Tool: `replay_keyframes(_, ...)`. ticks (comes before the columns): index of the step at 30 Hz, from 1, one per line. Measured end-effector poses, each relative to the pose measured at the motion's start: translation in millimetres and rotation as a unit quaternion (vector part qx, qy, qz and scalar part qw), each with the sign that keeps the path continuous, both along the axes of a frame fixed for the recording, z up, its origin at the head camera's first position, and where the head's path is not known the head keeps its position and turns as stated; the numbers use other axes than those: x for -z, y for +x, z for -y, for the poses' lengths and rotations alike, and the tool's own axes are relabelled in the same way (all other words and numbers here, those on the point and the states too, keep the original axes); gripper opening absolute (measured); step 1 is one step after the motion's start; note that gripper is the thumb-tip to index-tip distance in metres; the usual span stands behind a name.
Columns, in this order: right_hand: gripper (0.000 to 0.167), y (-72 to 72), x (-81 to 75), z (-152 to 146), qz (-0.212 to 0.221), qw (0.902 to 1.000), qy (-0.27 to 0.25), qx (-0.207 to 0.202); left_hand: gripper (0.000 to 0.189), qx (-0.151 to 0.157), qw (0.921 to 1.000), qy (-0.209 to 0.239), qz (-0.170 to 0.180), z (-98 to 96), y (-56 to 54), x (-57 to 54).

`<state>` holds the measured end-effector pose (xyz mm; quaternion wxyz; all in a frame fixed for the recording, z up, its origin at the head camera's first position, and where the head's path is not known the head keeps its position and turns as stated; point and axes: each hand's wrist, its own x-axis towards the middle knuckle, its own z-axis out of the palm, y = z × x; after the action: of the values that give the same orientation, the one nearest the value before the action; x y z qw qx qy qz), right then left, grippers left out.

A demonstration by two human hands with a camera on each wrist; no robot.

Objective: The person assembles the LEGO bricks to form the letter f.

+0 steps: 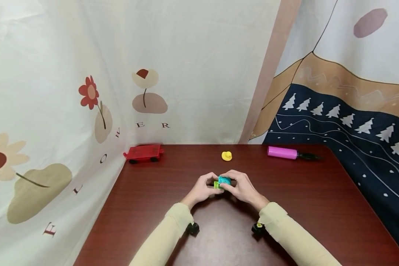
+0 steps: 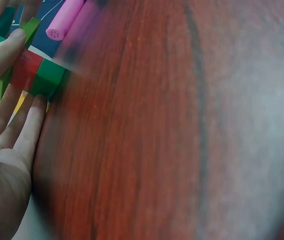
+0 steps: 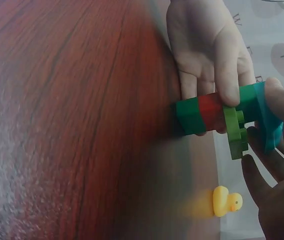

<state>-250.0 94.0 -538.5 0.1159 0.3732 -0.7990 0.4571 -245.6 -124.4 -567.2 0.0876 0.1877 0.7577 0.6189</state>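
Observation:
A stack of toy building blocks is held between both hands over the table. In the right wrist view it runs from a dark green block (image 3: 188,117) at the bottom through a red block (image 3: 210,111), a light green block (image 3: 235,135) sticking out sideways and another green block (image 3: 249,103) to a teal block (image 3: 271,124) on top. My left hand (image 1: 202,189) grips the stack around its middle, thumb at the light green and red blocks. Pinched between the thumb and fingers of my right hand (image 1: 242,187) is the teal block, its studs showing in the head view.
Behind the hands a yellow rubber duck (image 1: 227,156) sits on the brown table (image 1: 146,207). A red toy cart (image 1: 143,153) stands at the back left, and a pink hand pump (image 1: 282,152) with a black end lies at the back right. Printed curtains (image 1: 199,74) border the table.

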Motion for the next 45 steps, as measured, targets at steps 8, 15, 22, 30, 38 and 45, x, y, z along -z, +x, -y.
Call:
replay_keyframes(8,0.028,1.0,-1.2,3,0.008,0.9999,0.003,-0.008,0.026,0.009,0.9999,0.001,-0.005,2.5,-0.7,1.4)
replay_keyframes(15,0.027,0.9,1.0,1,0.04,0.9992,-0.003,0.001,0.026,0.014,0.9999,-0.001,-0.004,0.5,1.7,1.5)
replay_keyframes(22,0.026,6.8,3.1,0,0.085,0.9961,0.011,0.019,0.031,0.024,0.9974,-0.06,-0.033,0.0,3.8,2.6)
replay_keyframes(30,0.026,3.6,-2.2,-1,0.095,0.9941,0.041,0.033,0.049,0.02,0.9901,-0.129,-0.052,1.9,1.4,-2.2)
replay_keyframes(38,0.052,-4.8,-4.3,-14,0.116,0.9926,0.018,0.03,0.066,-0.002,0.9974,-0.069,-0.021,-3.6,3.5,-6.7)
replay_keyframes(45,0.064,-7.3,-4.8,-23,0.146,0.9886,0.009,0.037,0.078,-0.021,0.9991,-0.036,-0.011,-7.5,3.3,-12.0)
